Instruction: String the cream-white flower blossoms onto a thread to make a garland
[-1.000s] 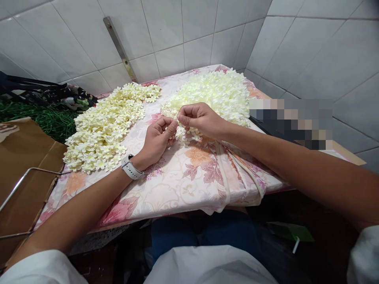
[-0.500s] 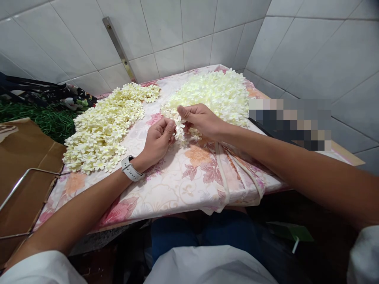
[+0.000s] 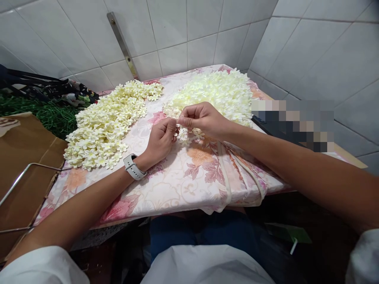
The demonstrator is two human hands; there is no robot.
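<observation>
My left hand (image 3: 162, 136), with a pale watch (image 3: 134, 167) on its wrist, is closed in a pinch above the cloth. Its fingertips meet those of my right hand (image 3: 204, 119), also pinched shut. A tiny pale bit shows where the fingertips meet; whatever they grip is mostly hidden. Loose white artificial flowers (image 3: 185, 138) lie just under and behind my right fingers. Beyond that hand spreads a broad heap of white flower heads (image 3: 217, 92). To the left lies a second, creamier heap of small flowers (image 3: 103, 124).
The table is covered with a floral cloth (image 3: 168, 189). Cloth ties (image 3: 226, 177) hang at its front. A cardboard box (image 3: 26, 154), a bent metal rod (image 3: 25, 173) and green artificial foliage (image 3: 44, 114) are at left. A dark object (image 3: 275, 130), partly pixelated, lies at right.
My right hand has lowered slightly and closed in on my left, so the fingertips now meet. The white petals seen between them earlier are now mostly covered. The view shifted slightly.
</observation>
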